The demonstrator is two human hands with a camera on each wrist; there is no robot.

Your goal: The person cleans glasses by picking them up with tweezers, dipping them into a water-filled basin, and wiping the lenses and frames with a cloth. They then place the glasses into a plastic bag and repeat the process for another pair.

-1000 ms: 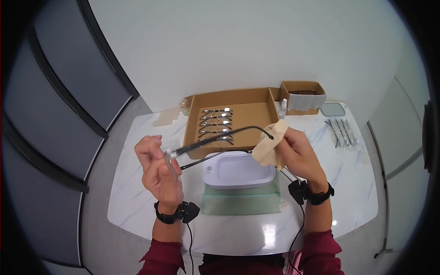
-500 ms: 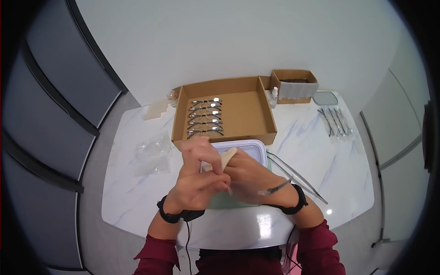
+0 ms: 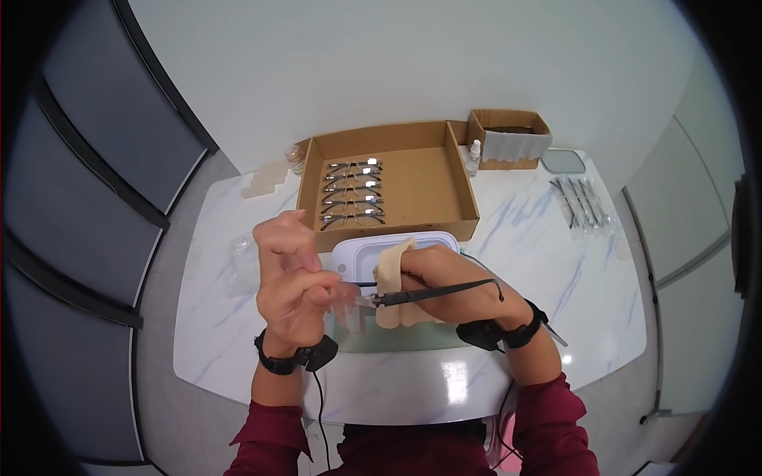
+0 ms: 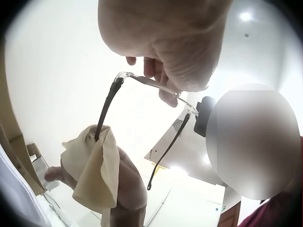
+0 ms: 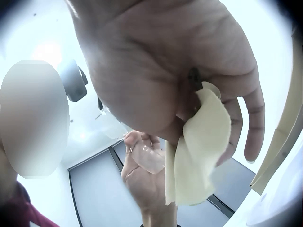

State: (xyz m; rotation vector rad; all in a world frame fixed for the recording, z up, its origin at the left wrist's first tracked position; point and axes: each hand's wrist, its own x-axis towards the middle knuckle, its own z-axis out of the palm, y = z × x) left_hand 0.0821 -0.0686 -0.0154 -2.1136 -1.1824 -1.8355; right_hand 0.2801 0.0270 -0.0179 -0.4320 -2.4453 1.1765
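Observation:
My left hand (image 3: 290, 285) pinches the clear front of a pair of eyeglasses (image 4: 151, 83) between thumb and fingers. Its dark temples stick out to the right; one free temple (image 3: 432, 293) passes in front of the right wrist. My right hand (image 3: 456, 278) grips a cream cleaning cloth (image 3: 390, 274) folded round the other temple. In the left wrist view, that temple (image 4: 108, 106) runs into the cloth, which hides its end. The dark tip shows by the palm in the right wrist view. Both hands are raised over a lavender tub (image 3: 349, 252).
Behind the tub stands a cardboard tray (image 3: 429, 190) with several eyeglasses (image 3: 353, 189) in a column. Bagged eyeglasses (image 3: 583, 205) lie at the right. A spray bottle (image 3: 474, 160) and small box (image 3: 516, 151) stand at the back. A green mat (image 3: 389, 341) lies beneath the tub.
The hands came together, crossed closely, then drew slightly apart. The cloth moved left with my right hand. The eyeglasses turned, and one temple now lies across in front of the right hand.

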